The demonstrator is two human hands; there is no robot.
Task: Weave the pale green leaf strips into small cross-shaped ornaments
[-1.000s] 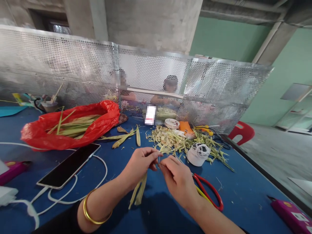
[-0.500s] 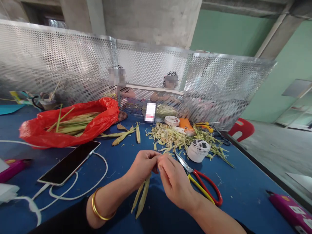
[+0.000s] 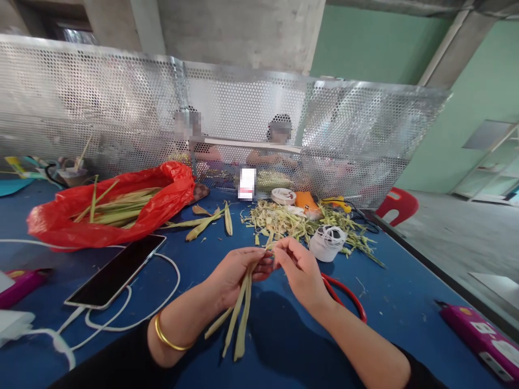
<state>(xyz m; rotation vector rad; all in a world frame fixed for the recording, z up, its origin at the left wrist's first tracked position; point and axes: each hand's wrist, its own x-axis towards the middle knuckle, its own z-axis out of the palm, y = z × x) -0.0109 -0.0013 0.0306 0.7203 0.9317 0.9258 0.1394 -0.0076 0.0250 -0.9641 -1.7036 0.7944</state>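
Note:
My left hand (image 3: 231,275) is closed around a small bundle of pale green, dried-looking leaf strips (image 3: 242,319), whose long ends hang down below the palm. My right hand (image 3: 302,275) pinches at the bundle's upper end, fingertips close to those of the left; whether it grips leaf or thread there is too small to tell. Just beyond the right hand stands a spool of white cord (image 3: 326,246). Scissors (image 3: 352,292) lie under the right forearm, with only part of the red handle showing. Ahead spreads a pile of leaf scraps (image 3: 275,219).
A red plastic bag (image 3: 81,235) of long leaves, a phone (image 3: 117,275) and its white cable are at left. Loose leaves (image 3: 203,227) lie mid-table. A purple case (image 3: 478,340) sits at right. Behind a perforated metal partition (image 3: 243,97) are two people.
The leaf bundle now shows more strips, raised and fanned from my left hand. My right hand has shifted up and slightly right, now covering the scissors' blades. The view has turned a little.

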